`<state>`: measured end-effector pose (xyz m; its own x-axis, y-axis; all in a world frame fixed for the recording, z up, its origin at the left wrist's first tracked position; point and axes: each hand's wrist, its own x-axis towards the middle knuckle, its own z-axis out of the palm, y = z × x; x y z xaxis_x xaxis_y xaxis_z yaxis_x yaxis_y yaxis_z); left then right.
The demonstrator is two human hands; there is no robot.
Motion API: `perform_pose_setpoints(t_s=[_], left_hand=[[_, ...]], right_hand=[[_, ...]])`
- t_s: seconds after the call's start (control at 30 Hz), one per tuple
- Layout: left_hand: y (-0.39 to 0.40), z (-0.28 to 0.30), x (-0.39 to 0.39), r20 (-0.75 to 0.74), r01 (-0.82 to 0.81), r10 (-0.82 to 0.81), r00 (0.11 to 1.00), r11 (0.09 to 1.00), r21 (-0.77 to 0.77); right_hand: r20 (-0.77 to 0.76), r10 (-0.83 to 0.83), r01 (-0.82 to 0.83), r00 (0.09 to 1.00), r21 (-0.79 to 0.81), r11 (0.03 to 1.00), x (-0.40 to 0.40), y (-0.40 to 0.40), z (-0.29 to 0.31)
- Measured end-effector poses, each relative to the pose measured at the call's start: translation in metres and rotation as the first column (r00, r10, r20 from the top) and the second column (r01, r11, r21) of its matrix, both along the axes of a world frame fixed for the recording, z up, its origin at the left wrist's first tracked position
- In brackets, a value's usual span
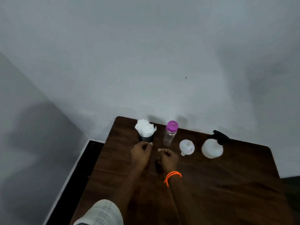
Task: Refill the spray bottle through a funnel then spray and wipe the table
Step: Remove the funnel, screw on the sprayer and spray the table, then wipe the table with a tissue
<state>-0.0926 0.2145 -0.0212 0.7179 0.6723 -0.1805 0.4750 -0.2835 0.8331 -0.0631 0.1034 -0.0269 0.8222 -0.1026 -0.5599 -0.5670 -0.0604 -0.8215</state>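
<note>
A white spray bottle (211,148) with a black trigger head stands at the back right of the dark wooden table (227,184). Left of it a white funnel (186,147) rests upside down, spout up. A clear water bottle (170,133) with a purple cap stands further left. A dark cup (146,138) stuffed with white tissue (145,129) is at the back left. My left hand (140,154) hovers just in front of the cup, fingers curled, holding nothing. My right hand (168,157), with an orange wristband, is curled in front of the water bottle, empty.
The table stands against a pale grey wall (146,62), with its left edge beside a dark floor strip (78,172). A white sleeve (100,213) shows at the bottom. A dark shadow lies on the table between my hands.
</note>
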Motion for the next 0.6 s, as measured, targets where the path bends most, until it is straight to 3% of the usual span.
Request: perform_pose_setpoints(t_s=[0.2,0.6], left_hand=[[0.041,0.019,0.006,0.085,0.010,-0.012,0.996,1.000,0.018],[0.044,0.006,0.016,0.072,0.079,-0.081,0.994,0.996,0.033]], right_hand=[[0.011,0.009,-0.010,1.000,0.114,0.993,0.022,0.048,0.025],[-0.111,-0.056,0.079,0.992,0.219,0.973,0.040,0.063,0.026]])
